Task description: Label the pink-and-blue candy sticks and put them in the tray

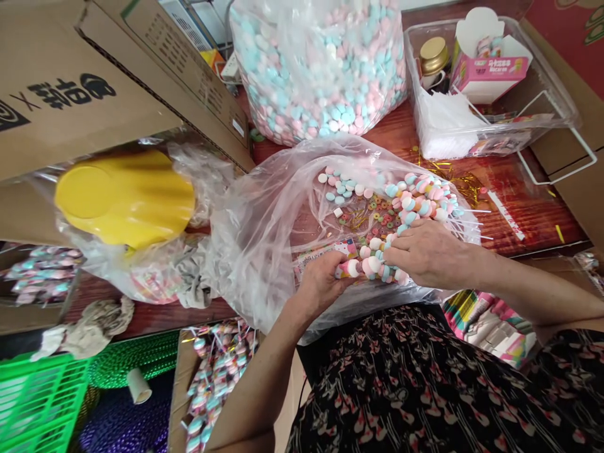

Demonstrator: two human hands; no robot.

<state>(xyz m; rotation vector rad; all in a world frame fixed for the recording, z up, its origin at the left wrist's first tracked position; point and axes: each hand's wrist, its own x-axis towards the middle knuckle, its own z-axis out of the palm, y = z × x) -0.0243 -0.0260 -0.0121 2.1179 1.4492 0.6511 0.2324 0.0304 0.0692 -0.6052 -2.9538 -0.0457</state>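
My left hand [322,277] is closed round the end of a candy skewer [349,268], at the near edge of an open plastic bag [264,207]. Just to its right, my right hand [415,251] rests among strung pink, white and blue candies [425,198], its fingers curled down; what they grip, if anything, is hidden. White sticks [476,221] poke out to the right of these strings. Behind the hands lie loose round candies [346,185] and small coloured rings [380,214]. A printed packet [325,253] lies beside my left hand.
A big bag of candies [325,75] stands at the back. A clear bin [561,107] is at the back right. To the left are a cardboard box [141,63], a yellow container [127,198] and a green basket [42,396]. Below sits a box of wrapped skewers [214,377].
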